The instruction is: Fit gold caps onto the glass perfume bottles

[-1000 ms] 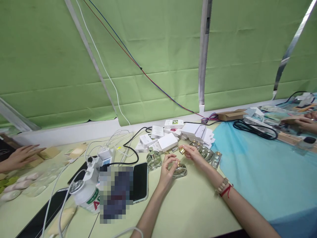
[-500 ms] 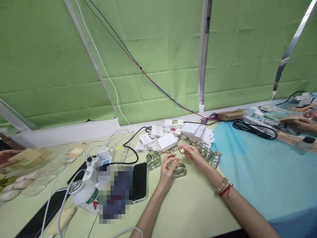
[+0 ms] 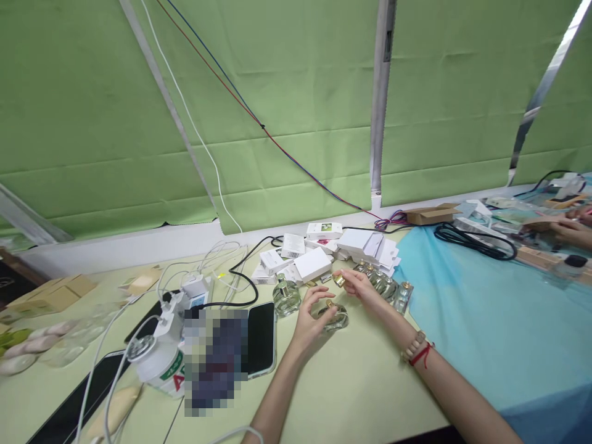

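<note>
A clear glass perfume bottle [image 3: 340, 319] with a gold neck stands on the pale table. My left hand [image 3: 314, 311] is at its left side, thumb across its upper part and the other fingers raised and apart from the thumb. Just above and to the right, my right hand [image 3: 361, 287] pinches a small gold cap [image 3: 339, 280] between thumb and fingertips. Another perfume bottle [image 3: 287, 297] with its cap on stands left of my left hand. Several more bottles [image 3: 402, 297] line up behind my right forearm, which partly hides them.
White cartons [image 3: 313, 265] are heaped behind my hands. To the left lie a phone [image 3: 261, 339], a power strip with cables [image 3: 172, 317] and a white canister [image 3: 158, 367]. A blue cloth [image 3: 476, 320] covers the right side, where another person's hand [image 3: 573, 228] works among packages.
My left thumb has moved down and away from the raised fingers, over the bottle. My right hand with the gold cap stays almost still. Another person's hand at far left has gone out of view.
</note>
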`<state>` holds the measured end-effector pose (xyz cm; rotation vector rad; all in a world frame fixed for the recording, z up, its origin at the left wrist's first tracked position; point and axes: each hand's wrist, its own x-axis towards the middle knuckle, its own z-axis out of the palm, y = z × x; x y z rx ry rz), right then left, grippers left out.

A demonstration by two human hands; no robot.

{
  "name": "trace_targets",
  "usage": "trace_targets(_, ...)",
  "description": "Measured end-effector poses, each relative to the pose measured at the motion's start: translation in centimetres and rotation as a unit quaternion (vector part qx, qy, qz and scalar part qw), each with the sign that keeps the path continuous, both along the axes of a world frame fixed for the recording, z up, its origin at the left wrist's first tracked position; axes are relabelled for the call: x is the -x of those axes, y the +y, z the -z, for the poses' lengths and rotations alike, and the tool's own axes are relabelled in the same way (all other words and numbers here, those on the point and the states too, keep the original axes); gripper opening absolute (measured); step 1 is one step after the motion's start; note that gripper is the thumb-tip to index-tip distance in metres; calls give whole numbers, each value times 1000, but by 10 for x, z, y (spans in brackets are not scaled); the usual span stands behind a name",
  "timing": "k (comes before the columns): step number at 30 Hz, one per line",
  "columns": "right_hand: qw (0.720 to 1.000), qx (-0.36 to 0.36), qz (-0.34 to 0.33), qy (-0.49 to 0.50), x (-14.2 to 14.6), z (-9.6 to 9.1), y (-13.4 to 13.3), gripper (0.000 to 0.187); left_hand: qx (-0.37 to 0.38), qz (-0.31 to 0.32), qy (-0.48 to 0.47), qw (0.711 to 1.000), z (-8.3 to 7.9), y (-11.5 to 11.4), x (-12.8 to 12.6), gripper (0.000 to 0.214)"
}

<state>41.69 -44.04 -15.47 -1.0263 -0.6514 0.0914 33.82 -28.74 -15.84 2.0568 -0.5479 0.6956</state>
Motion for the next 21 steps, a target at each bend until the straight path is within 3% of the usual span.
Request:
trace_targets(4,1000,-2,3,7,2,-2,-1,63,-8,-20,-2,1000,-6,3,4,21)
trace_targets(13,1000,-16,-15,2,-7,4,2,59,59,5,4,998,-8,8,-2,26)
trace_targets(21,1000,-4,-20,-3,-6,4,2,60,22,4,-1,1000,-9,0,3,22)
